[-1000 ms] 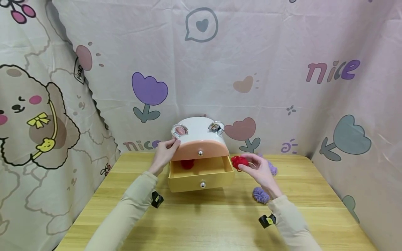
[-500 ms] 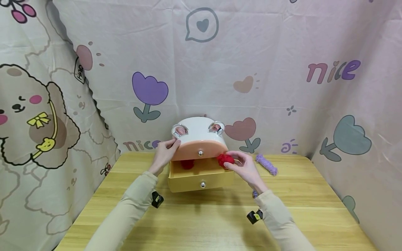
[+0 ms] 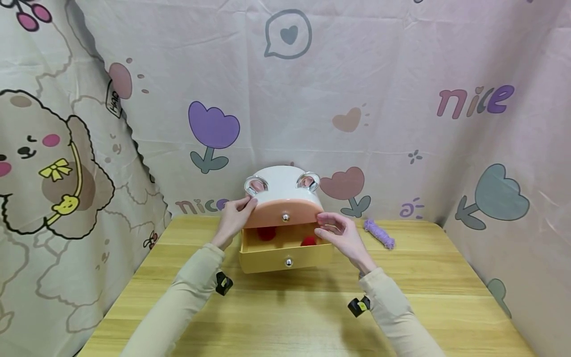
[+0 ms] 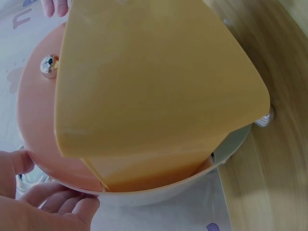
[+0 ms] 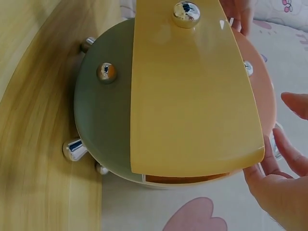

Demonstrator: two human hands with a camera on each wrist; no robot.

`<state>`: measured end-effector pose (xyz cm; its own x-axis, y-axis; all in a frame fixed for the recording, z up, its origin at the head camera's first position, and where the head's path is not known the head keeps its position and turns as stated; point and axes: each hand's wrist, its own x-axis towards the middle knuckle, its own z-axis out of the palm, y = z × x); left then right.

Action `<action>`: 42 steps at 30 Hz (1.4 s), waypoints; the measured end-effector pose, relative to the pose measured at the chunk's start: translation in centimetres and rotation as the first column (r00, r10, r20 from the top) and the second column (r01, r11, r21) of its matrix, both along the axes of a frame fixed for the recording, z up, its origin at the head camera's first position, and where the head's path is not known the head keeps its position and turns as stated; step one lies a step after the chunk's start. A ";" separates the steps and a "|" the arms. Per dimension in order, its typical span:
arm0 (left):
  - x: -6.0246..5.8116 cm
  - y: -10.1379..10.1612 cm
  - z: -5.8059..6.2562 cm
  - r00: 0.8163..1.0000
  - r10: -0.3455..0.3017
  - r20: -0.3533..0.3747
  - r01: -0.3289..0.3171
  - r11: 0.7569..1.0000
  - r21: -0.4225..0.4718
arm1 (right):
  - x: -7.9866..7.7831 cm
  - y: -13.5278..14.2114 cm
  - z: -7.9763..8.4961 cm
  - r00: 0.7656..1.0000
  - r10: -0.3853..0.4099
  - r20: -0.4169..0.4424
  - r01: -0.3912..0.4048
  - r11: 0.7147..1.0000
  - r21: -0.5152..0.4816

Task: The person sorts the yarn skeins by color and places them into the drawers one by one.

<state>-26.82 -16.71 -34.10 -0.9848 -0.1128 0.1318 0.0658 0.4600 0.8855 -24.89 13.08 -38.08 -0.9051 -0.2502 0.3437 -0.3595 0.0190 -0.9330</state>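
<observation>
A small round-topped cabinet with a white shell and silver ear-like rings stands at the table's back. Its yellow middle drawer is pulled out, while the pink top drawer is in. Inside the yellow one lie a red yarn ball at the left and another red ball at the right, partly covered by the drawer front. My left hand grips the cabinet's upper left edge, thumb toward the front. At the drawer's right end, my right hand holds nothing, its thumb and fingers parted.
A purple yarn skein lies on the wooden table right of the cabinet. In the right wrist view, a green bottom drawer and silver feet show. A patterned cloth hangs behind.
My right hand has carried a red yarn ball left into the yellow drawer and let go of it. My right forearm now covers the purple ball on the table. My left hand has stayed put.
</observation>
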 end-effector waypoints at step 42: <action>0.1 0.0 0.0 1.000 -0.004 -0.002 0.004 1.000 0.011 | 3.1 -0.2 -1.1 0.967 -0.236 -0.093 0.231 0.971 -0.068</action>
<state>-26.72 -16.67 -34.09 -0.9851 -0.1102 0.1321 0.0691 0.4498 0.8905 -21.83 12.92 -39.14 -0.8968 -0.0136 0.4423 -0.4423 0.0616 -0.8948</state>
